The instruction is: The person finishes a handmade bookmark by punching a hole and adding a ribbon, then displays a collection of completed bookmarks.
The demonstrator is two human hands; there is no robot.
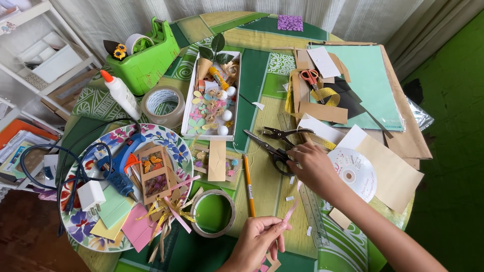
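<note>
This is a home craft corner, set up on a round desk (262, 80) under a green patterned cloth and crowded with paper-craft supplies. A green tape dispenser (148, 55), a white glue bottle (121, 94), a blue hot-glue gun (121, 163) on a flowered plate (174, 138), tape rolls (163, 105), black scissors (275, 146), a pencil (248, 186), a clear ruler (315, 211), and loose card and paper sheets (370, 83) point to hobby work. Pale curtains (201, 7), a white shelf unit (45, 55) with trays, and a bright green floor (454, 126) give it a lived-in domestic look rather than a shop or workshop.
</note>
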